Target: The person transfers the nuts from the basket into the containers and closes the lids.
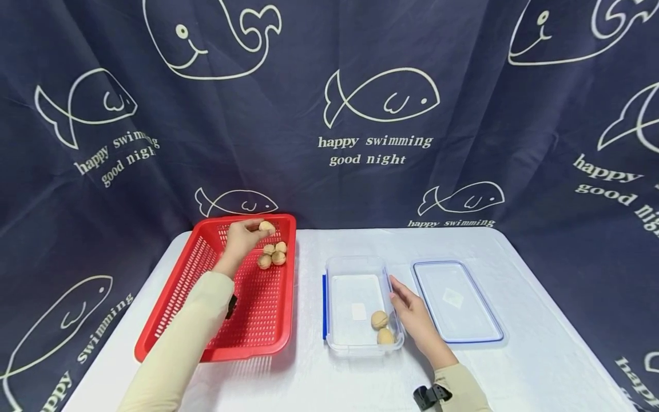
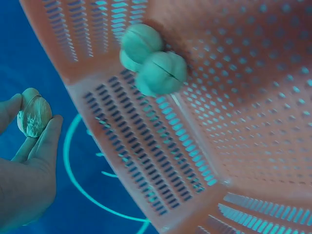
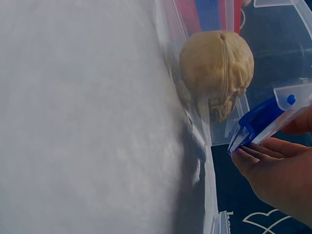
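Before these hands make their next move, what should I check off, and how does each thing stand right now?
1. Left hand has a walnut: ok, pinched between thumb and fingers.
2. Clear container open: ok, its lid lies on the table beside it.
3. Room inside: ok, just two walnuts, near its near right corner.
4. Right hand steadying the container: cannot tell; it touches the side, but firmness doesn't show.
5. Red basket emptied: not ok, it holds four walnuts.

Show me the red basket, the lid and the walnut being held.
Red basket (image 1: pixel 259 315): head view, on its bare floor.
Lid (image 1: pixel 459 318): head view, on its clear panel.
Held walnut (image 2: pixel 36 116): left wrist view, on the middle of its shell.
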{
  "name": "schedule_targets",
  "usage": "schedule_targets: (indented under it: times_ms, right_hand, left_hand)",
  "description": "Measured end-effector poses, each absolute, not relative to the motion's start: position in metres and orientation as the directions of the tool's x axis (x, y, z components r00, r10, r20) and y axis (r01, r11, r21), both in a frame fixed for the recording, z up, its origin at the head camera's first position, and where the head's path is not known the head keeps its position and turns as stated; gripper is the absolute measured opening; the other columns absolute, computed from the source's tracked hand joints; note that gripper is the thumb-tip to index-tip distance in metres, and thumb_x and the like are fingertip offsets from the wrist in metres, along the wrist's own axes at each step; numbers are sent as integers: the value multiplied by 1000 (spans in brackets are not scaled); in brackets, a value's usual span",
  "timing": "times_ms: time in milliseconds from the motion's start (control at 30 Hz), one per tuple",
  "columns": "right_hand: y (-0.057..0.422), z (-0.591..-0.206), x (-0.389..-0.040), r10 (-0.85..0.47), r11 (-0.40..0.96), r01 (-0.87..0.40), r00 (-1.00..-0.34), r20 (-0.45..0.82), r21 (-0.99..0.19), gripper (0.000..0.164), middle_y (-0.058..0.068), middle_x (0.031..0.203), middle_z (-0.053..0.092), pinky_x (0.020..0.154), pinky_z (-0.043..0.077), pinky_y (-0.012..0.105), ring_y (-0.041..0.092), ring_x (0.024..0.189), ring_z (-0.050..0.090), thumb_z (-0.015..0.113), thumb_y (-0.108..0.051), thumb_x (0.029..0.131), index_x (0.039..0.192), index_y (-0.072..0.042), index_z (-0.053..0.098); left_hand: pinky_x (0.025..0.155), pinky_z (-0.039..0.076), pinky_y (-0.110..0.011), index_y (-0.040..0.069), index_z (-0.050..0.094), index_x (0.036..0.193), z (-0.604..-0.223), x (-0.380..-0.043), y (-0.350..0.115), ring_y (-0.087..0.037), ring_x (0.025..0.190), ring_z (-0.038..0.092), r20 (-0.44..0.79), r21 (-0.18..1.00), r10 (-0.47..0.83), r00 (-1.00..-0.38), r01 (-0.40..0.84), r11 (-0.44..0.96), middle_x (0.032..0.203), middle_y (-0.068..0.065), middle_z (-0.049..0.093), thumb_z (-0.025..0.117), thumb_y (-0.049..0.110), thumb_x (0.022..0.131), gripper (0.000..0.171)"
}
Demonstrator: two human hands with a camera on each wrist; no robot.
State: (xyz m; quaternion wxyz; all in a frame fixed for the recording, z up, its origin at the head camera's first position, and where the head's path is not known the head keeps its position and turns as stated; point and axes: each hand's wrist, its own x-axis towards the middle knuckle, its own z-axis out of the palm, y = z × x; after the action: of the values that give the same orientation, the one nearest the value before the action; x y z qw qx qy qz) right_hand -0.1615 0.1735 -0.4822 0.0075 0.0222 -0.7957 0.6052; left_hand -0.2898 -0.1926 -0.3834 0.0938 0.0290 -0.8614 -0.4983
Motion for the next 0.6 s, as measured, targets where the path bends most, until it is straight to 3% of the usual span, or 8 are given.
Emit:
schedule_targets:
  times_ms: [267, 600]
  right_hand:
    - [174, -481, -161, -28, 276, -46, -999, 40, -960, 48, 20, 151, 32, 112, 24, 38, 33, 139, 30, 45, -13, 102, 147, -1, 34]
    - [174, -482, -161, -29, 277, -58, -998, 52, -959, 48, 20, 151, 33, 112, 24, 37, 34, 139, 29, 46, -15, 102, 146, 0, 35]
  left_hand:
    - [89, 51, -36, -3, 65, 120, -367, -275, -171, -27, 104, 62, 122, 887, -124, -985, 52, 458, 114, -21, 66, 76, 12, 82, 43]
    - [86, 53, -25, -3, 62, 124, -354, -255, -144, -27, 109, 63, 101, 949, -32, -994, 87, 302, 120, -20, 64, 75, 7, 82, 45]
